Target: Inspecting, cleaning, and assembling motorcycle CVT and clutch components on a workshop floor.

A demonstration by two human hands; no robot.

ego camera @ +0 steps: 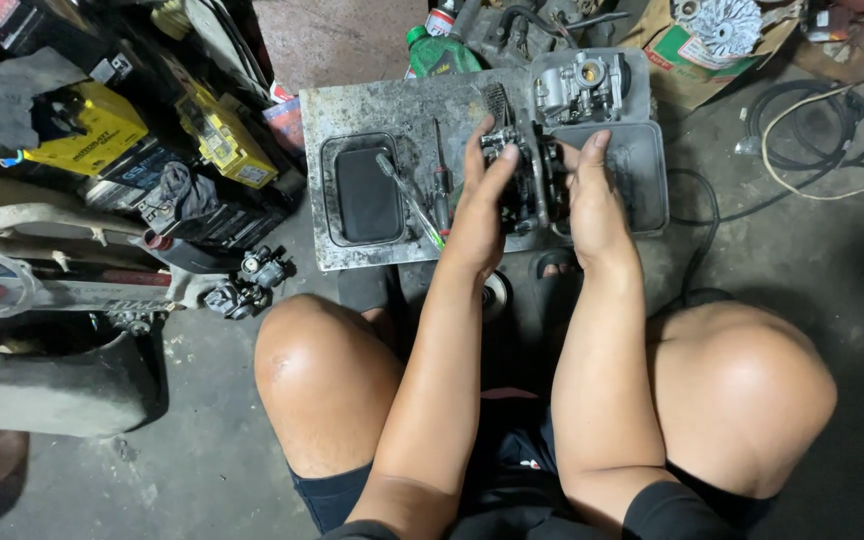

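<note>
Dark, grimy metal carburettor body (pixel 527 180) held between both hands above a dirty grey metal tray (pixel 392 110).

The left hand (pixel 480 210) wraps its fingers (pixel 500 165) closed around the part's left side, fingertips reaching up over its top edge; the right hand (pixel 592 205) clasps the right side, its fingers (pixel 595 150) curled shut against the metal, so the part sits squeezed between the two palms. Just beyond the right fingertips, a second silver carburettor (pixel 580 88) rests in a grey plastic lid (pixel 642 160). Just left of the left-hand fingers lie a red-handled screwdriver (pixel 441 185) and a slim metal tool with a green tip (pixel 410 200), both on the tray. Farther left of those sits a black rectangular recess (pixel 367 192).
</note>
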